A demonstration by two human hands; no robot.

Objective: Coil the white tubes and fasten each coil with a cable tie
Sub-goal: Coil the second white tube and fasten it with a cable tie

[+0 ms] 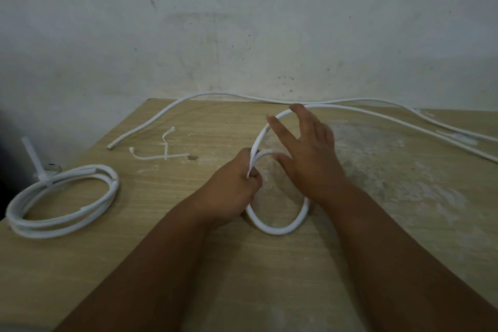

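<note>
Table [296, 264]: sound. Working tube [277, 229]: one loop formed at centre, with the tail running off right. Finished coil [62, 219]: at the left edge, tie fitted. My left hand [231, 191] grips the loop's crossing in a fist. My right hand [310, 153] is spread wide, fingers straight across the upper arc. Recommendation: match each turn to this loop and keep the crossing pinned. Loose cable ties [161, 156]: between coil and loop.

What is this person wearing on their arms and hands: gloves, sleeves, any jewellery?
Nothing that shows. The left hand and right hand are bare, with no gloves or rings visible. The left forearm and right forearm are uncovered down to the picture's edge: no sleeve cuff, watch or wristband. The picture is dim, so tiny marks cannot be told.
</note>
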